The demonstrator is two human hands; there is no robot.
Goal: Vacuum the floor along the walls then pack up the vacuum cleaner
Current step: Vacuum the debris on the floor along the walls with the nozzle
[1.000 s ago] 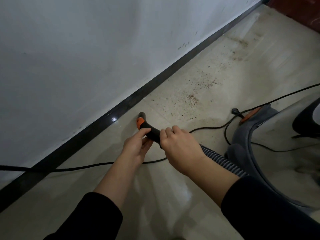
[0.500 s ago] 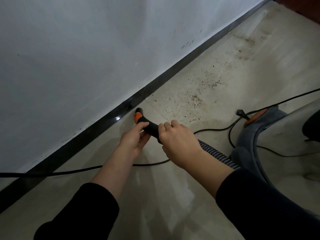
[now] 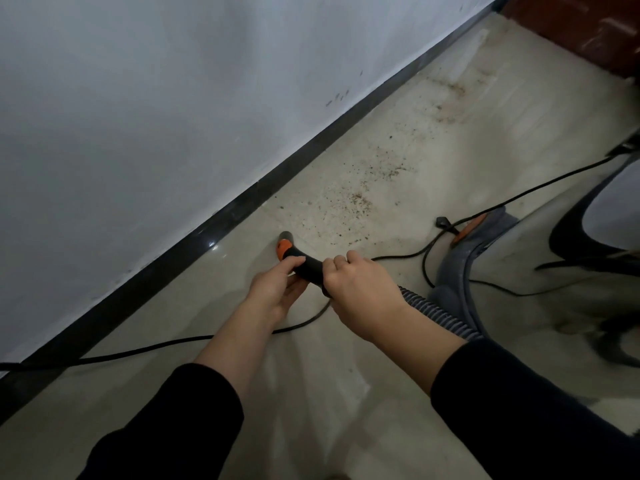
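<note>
Both hands, left hand (image 3: 277, 289) and right hand (image 3: 360, 289), are holding the nozzle (image 3: 304, 263) tight; maybe keep sliding it toward the crumbs (image 3: 360, 202) by the wall edge

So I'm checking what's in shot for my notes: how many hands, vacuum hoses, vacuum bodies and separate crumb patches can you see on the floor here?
Hands: 2, left hand and right hand
Hose: 1
Vacuum body: 1
Crumb patches: 3, near patch, middle patch, far patch
Total: 7
</note>
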